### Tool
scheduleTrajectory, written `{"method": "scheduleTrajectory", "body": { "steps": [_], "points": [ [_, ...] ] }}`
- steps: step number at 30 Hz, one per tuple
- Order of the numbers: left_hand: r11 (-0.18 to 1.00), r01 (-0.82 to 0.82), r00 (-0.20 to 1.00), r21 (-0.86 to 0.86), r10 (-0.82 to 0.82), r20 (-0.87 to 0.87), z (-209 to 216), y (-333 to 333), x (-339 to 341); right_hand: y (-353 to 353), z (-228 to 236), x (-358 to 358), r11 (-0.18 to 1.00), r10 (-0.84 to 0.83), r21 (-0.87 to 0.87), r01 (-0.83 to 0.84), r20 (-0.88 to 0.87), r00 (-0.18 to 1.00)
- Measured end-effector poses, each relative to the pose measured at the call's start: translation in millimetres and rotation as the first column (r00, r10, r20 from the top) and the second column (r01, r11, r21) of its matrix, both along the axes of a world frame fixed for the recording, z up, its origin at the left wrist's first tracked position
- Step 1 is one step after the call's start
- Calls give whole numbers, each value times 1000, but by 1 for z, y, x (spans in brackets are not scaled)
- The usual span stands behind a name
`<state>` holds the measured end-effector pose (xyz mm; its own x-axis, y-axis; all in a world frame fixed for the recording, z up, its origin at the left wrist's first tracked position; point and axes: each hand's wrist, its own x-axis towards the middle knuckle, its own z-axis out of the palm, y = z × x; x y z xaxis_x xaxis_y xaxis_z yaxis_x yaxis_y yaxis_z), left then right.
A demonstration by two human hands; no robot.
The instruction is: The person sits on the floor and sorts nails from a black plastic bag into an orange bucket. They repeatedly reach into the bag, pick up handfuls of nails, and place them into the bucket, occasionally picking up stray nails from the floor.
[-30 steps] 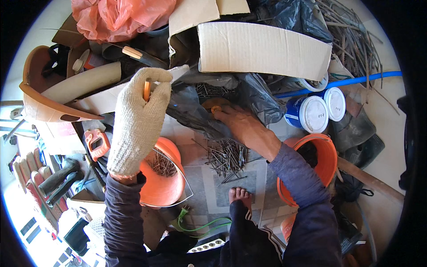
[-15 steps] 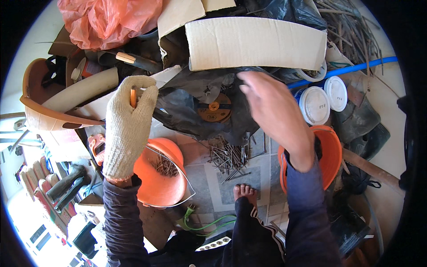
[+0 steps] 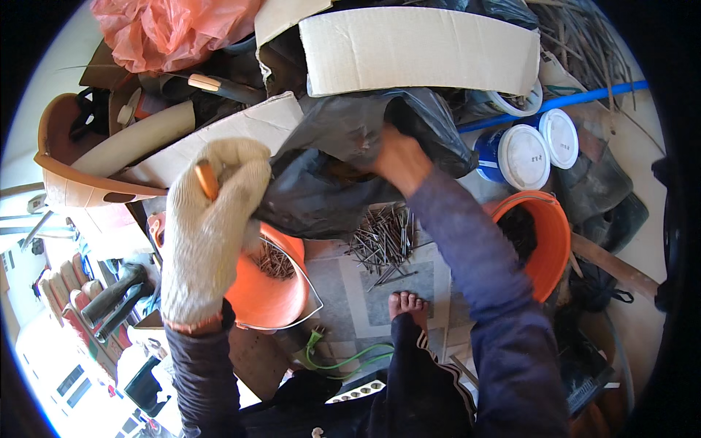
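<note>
My left hand, in a cream knitted glove, is closed at the left edge of a black plastic bag and appears to grip it. A narrow orange-brown piece shows among the glove's fingers; I cannot tell what it is. My bare right hand reaches into the bag's mouth, its fingers hidden by the plastic. Just below the bag, a pile of nails lies on the tiled floor. An orange bucket with more nails in it lies tipped beside my left forearm.
Another orange bucket is right of my right forearm, near two white-lidded tubs. A cardboard piece and a blue pipe lie behind the bag. A green cord runs by my bare foot.
My right hand has moved down and left into the black bag. The bag has been lifted and bunched up, covering the round brown disc that showed in it before.
</note>
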<state>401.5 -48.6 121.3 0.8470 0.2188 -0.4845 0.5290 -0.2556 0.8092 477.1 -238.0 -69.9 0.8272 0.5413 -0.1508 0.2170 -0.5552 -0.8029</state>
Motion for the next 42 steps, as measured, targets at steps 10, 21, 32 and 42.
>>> {"method": "scheduleTrajectory", "body": {
  "steps": [10, 21, 32, 42],
  "points": [
    [969, -57, 993, 239, 30, 113, 4, 11, -28, -22, -46, 8, 878, 445, -399, -266, 473, 760],
    [894, 141, 961, 425, -227, 158, -11, -3, -20, -35, 48, 47, 932, 288, -235, -274, 28, 957],
    [829, 253, 923, 498, -361, 132, -25, 11, -32, -27, 37, 49, 930, 237, -323, -175, 163, 958],
    [633, 241, 820, 736, -538, 194, -38, 14, -42, -10, 59, 30, 849, 280, -495, -185, 125, 952]
  ]
}}
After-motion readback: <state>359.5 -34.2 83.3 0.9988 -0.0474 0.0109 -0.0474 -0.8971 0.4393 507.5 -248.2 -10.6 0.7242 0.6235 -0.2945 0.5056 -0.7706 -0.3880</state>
